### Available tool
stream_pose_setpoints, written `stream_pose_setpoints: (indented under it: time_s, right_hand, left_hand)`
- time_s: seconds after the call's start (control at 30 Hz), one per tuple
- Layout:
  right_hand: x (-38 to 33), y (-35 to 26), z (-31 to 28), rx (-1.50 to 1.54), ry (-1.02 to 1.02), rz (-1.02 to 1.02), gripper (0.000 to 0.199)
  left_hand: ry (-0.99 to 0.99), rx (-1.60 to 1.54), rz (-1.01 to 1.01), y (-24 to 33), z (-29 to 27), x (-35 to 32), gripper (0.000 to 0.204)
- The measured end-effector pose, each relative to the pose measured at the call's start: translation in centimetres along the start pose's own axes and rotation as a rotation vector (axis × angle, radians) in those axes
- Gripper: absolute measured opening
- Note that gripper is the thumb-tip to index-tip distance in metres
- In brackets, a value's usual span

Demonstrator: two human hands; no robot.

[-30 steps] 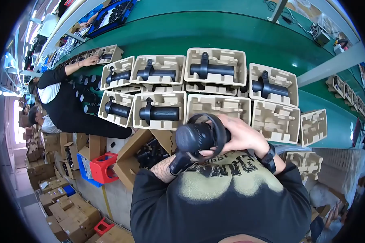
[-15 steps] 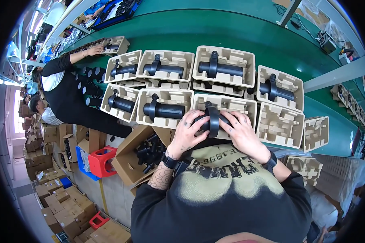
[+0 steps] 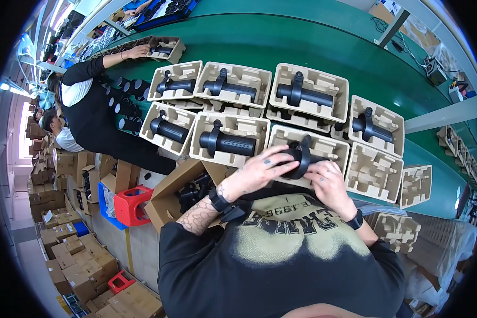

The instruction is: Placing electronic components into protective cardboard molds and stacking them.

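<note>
Between my hands is a black cylindrical part with an upright ring-like band (image 3: 305,153), lying in a beige molded-pulp tray (image 3: 335,147) at the bench's near edge. My left hand (image 3: 265,170) has its fingers closed round the part's left end, beside the band. On the other side, my right hand (image 3: 326,180) curls its fingers against the part near the tray's front edge; the fingertips are partly hidden. To the left, a similar tray holds a matching black part with a perforated body (image 3: 233,143). An unfilled tray (image 3: 375,172) stands to the right.
More filled trays (image 3: 310,93) stand stacked behind on the green bench (image 3: 249,40). An open carton (image 3: 164,204) of black parts and a red stool (image 3: 132,205) are at lower left. A co-worker (image 3: 98,119) reaches over trays farther left. A metal post (image 3: 445,114) rises at right.
The view has shifted, so the bench things sit farther right. My right hand has drawn its fingers in toward the tray's front edge. The black band now leans more to the right.
</note>
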State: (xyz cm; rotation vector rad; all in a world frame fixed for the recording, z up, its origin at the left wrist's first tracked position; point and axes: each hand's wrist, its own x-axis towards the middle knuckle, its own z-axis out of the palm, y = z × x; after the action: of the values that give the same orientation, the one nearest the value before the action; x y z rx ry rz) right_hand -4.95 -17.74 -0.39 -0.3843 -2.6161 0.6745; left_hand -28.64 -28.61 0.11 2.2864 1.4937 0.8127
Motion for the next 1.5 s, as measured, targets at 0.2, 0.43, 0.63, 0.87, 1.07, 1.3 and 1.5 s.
stream_pose_setpoints:
  time_s: [0.2,0.43,0.63,0.87,1.07,1.3,1.5]
  right_hand:
    - [3.6,-1.4,0.5,0.039,0.059,0.162,0.046]
    - [5.3,-2.6,2.5,-0.087,-0.14,0.256,0.052]
    - [3.5,-3.8,1.5,-0.24,-0.005,0.256,0.045]
    - [10.1,-9.6,2.8,-0.065,0.488,0.594,0.035]
    - [13.4,-17.3,4.4,0.248,0.166,0.585,0.037]
    - [22.6,-19.2,7.7,0.382,-0.077,0.06,0.071]
    - [19.9,-19.7,9.6,0.812,-0.244,0.082,0.073]
  left_hand:
    - [0.022,0.19,-0.196,-0.7,0.6,0.5,0.044]
    - [0.362,0.22,-0.129,-2.4,-5.0,-3.5,0.037]
    - [1.289,0.321,-0.863,-14.7,-20.3,-22.4,0.044]
    - [0.821,0.561,-1.394,-35.9,-25.2,-41.1,0.068]
    - [1.678,-0.253,-1.061,-26.4,-26.7,-40.6,0.034]
    - [0.348,-2.295,-0.005,-15.3,-21.1,-24.9,0.025]
    - [-0.393,-2.092,-0.662,-9.6,-9.9,-17.2,0.037]
